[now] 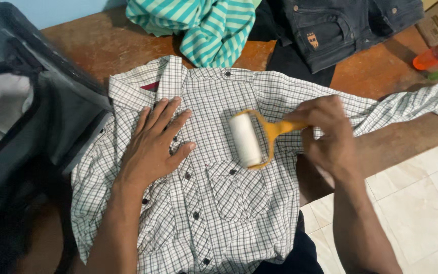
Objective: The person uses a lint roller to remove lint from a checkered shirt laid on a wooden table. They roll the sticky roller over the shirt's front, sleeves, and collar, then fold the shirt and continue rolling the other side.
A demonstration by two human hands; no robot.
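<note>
Lint-rolling the checked shirt (214, 203) spread on the table (97, 45).
My left hand (153, 142) lies spread flat at nine o'clock of the lint roller (245, 139); my right hand (325, 129) grips its orange handle. I judge rolling is mid-pass; next calls for steady strokes over the pocket.

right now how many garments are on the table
3: the checked shirt under both hands, a teal striped top at the far edge, dark jeans far right. More may be hidden.
</note>
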